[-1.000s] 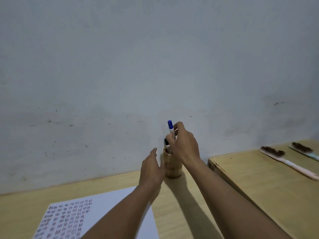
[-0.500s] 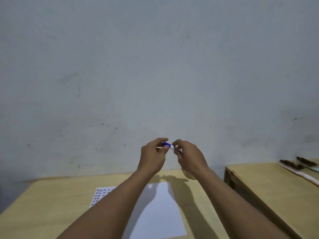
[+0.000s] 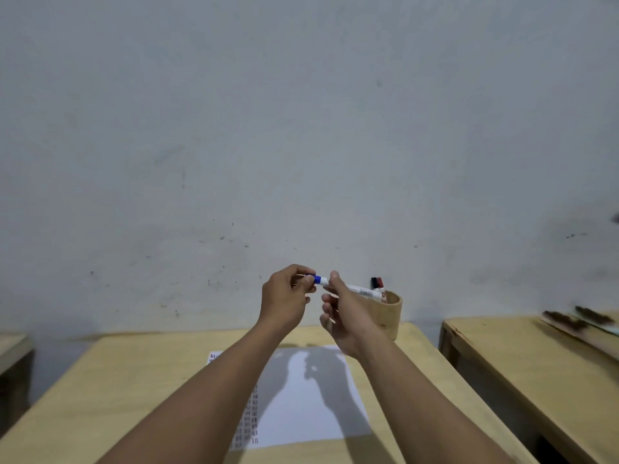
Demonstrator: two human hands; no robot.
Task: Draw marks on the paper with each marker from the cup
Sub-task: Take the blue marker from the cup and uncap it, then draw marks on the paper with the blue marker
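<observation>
Both hands hold a blue marker (image 3: 360,291) level in the air above the table. My right hand (image 3: 345,316) grips its white barrel. My left hand (image 3: 288,298) pinches the blue cap end; the cap looks slightly pulled off, with a blue part showing between the fingers. Behind my right hand stands the wooden cup (image 3: 390,314), with a black and a red marker (image 3: 377,283) sticking up out of it. The white paper (image 3: 311,396) lies on the table below my arms, with rows of small marks along its left side, partly hidden by my left forearm.
The wooden table (image 3: 134,380) reaches back to a grey wall. A second wooden table (image 3: 522,356) stands to the right across a gap, with two brushes (image 3: 576,324) on its far end. Another surface edge (image 3: 13,346) shows at far left.
The blue marker came out of the cup in my right hand. My left hand rose and took its cap end. The view shifted, so the cup now shows to the right of my hands.
</observation>
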